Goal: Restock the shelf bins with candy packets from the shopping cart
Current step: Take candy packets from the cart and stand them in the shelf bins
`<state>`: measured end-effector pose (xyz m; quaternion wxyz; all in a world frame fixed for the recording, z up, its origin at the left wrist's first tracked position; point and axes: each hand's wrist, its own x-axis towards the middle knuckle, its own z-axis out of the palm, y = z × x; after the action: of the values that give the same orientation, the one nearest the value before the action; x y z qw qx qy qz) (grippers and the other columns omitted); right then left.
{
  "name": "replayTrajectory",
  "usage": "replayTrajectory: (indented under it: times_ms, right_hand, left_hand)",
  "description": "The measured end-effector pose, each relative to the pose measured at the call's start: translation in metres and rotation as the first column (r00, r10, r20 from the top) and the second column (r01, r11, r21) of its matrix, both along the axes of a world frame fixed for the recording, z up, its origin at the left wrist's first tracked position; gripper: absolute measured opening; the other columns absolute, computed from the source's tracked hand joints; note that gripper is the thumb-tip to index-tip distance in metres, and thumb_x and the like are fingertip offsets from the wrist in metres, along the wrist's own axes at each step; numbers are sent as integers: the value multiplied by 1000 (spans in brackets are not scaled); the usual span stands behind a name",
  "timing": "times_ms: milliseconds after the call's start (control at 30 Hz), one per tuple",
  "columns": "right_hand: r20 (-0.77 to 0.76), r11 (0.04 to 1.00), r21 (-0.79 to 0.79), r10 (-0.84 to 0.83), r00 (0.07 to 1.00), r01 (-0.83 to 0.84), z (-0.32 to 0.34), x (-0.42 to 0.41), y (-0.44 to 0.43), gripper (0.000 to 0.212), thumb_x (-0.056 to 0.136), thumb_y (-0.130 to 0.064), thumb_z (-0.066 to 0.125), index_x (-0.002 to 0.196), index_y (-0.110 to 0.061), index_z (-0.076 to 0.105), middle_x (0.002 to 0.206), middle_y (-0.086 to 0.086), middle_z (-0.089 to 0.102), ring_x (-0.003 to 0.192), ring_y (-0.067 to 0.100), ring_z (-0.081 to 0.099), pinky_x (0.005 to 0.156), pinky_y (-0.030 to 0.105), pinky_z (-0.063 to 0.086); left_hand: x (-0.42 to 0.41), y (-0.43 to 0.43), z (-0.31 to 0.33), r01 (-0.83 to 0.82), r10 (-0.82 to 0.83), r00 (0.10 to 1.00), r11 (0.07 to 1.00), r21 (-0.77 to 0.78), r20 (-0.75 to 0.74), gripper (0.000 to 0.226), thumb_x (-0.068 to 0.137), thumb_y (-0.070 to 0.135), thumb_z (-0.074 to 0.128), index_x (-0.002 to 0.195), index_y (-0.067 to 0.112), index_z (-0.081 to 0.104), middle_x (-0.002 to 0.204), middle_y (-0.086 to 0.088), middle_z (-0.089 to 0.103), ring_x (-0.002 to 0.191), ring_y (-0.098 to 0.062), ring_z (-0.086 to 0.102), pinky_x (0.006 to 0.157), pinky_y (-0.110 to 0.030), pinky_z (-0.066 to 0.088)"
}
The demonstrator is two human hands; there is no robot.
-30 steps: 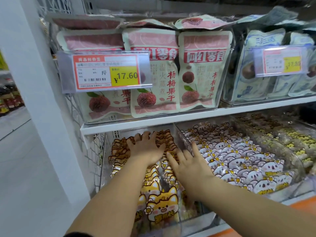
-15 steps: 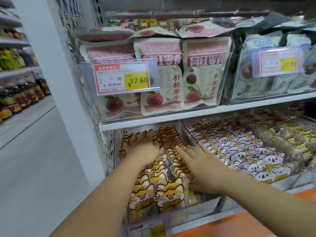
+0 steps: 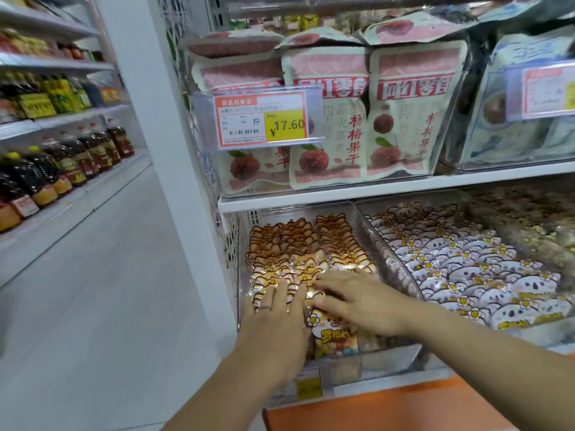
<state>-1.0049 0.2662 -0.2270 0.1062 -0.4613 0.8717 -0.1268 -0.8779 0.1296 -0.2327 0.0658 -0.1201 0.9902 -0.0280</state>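
Pressing the left hand and the right hand flat on the orange candy packets.
Both hands lie side by side, almost touching, with fingers straight and spread, and they grip nothing. The packets sit right under the palms and run on in rows away from the person, front to back, deep into the clear bin on the low shelf. The hands rest near the front end, about level with each other. White candy packets fill the next bin on the right. No shopping cart shows here.
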Motion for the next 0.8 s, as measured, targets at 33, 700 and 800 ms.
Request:
replayTrajectory:
  times_ms: [33, 700, 800]
  right_hand:
    - [13, 993, -113, -15, 1000, 16, 4, -10, -3, 55, 103, -52, 31, 142, -19, 50, 149, 1, 48, 140, 18, 38, 118, 47, 25]
    - [-54, 999, 43, 27, 998, -25, 8, -29, -44, 39, 82, -40, 76, 116, -32, 59, 127, -2, 53, 112, 20, 51, 103, 39, 42]
    - [-171, 992, 122, 56, 984, -35, 4, -29, -45, 42, 82, -51, 71, 117, -37, 54, 133, -6, 51, 127, 20, 43, 109, 44, 31]
  left_hand:
    - [-1, 0, 3, -7, 7, 1000, 1000, -8, 14, 66, 106, 43, 26, 158, 27, -11, 167, -5, -9, 154, -26, -4, 121, -56, -2]
    - [-15, -6, 12, 19, 86, 966, 919, -395, 246, 81, 102, 41, 40, 157, 11, -12, 163, -26, 2, 149, -40, 20, 112, -68, -14]
    - [-20, -8, 17, -16, 96, 970, 942, -335, 225, 86, 100, 45, 45, 158, 13, -11, 164, -23, 3, 151, -37, 16, 115, -67, -10]
